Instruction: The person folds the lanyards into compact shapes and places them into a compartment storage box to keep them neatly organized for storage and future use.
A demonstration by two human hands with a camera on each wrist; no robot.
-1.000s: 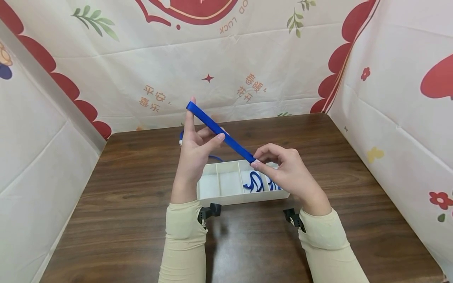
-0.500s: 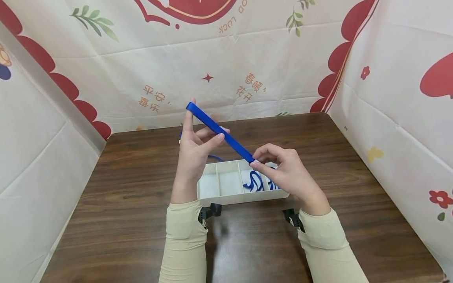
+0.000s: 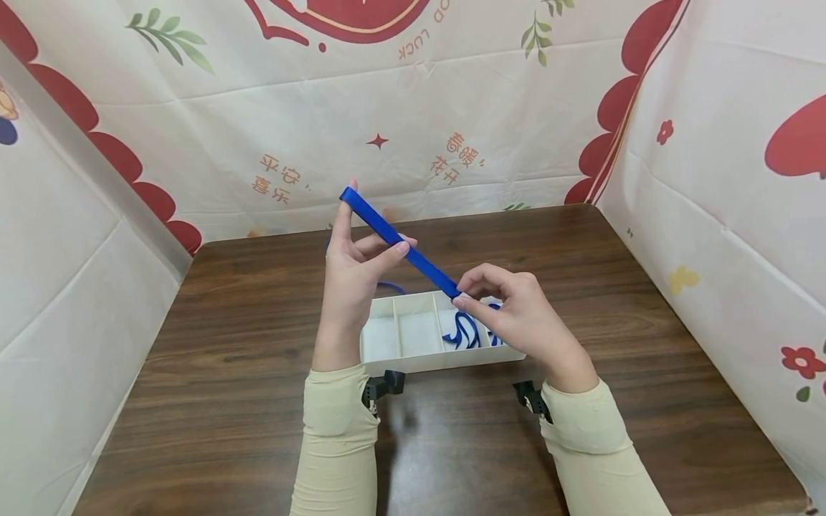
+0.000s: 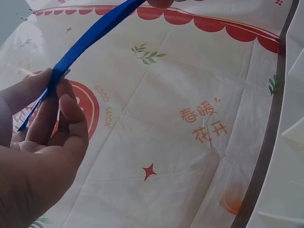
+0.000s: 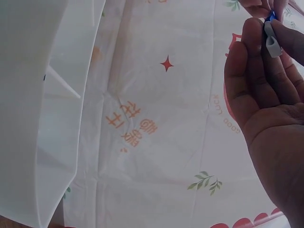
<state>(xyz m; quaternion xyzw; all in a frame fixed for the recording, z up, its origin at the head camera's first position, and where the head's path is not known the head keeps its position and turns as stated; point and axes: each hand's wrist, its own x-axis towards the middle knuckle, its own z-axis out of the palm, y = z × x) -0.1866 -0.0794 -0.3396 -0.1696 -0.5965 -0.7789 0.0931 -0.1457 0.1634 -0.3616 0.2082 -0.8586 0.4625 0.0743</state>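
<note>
A flat blue ribbon (image 3: pixel 422 264) slants taut between the two hands, above a white divided box. My left hand (image 3: pixel 351 283) pinches it midway between thumb and fingertips, while the raised index finger carries the ribbon's upper fold (image 3: pixel 349 193). In the left wrist view the ribbon (image 4: pixel 90 38) runs up and right from this pinch. My right hand (image 3: pixel 513 308) pinches the lower end between thumb and fingers. A small whitish folded piece (image 5: pixel 272 46) shows there in the right wrist view, beside the blue. The left forearm side hides part of the box.
The white box (image 3: pixel 445 358) lies on the brown wooden table (image 3: pixel 226 401), with blue ribbon pieces (image 3: pixel 463 331) in a right-hand compartment. A blue strand (image 3: pixel 390 287) lies behind it. Printed cloth walls (image 3: pixel 413 100) close off the back and sides.
My right hand has drifted slightly left with the ribbon's lower end. The left hand and its pinch stay nearly the same.
</note>
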